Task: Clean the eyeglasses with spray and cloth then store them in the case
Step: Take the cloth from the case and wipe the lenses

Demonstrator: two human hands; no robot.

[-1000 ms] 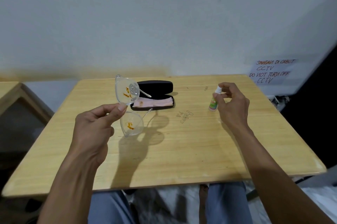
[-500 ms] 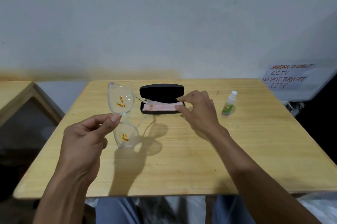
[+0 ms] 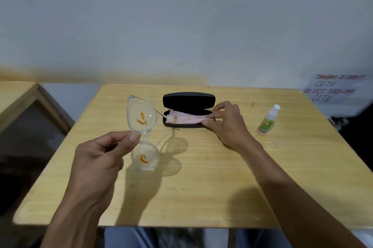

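My left hand [image 3: 101, 155] pinches clear-framed eyeglasses [image 3: 142, 118] at the bridge and holds them upright above the table; both lenses carry orange smears. A black glasses case [image 3: 188, 100] lies open at the table's far middle, with a pink cloth [image 3: 185, 118] inside it. My right hand [image 3: 228, 124] pinches the right end of that cloth at the case's right edge. A small white spray bottle [image 3: 268, 119] with a green label stands upright to the right of the case, apart from both hands.
The wooden table [image 3: 201, 187] sits against a white wall. A second wooden table [image 3: 18, 94] stands at the left. A handwritten paper notice [image 3: 333, 88] hangs at the far right.
My right hand let go of the spray bottle, left it standing, moved left to the case and took hold of the pink cloth. The left hand kept the glasses raised.
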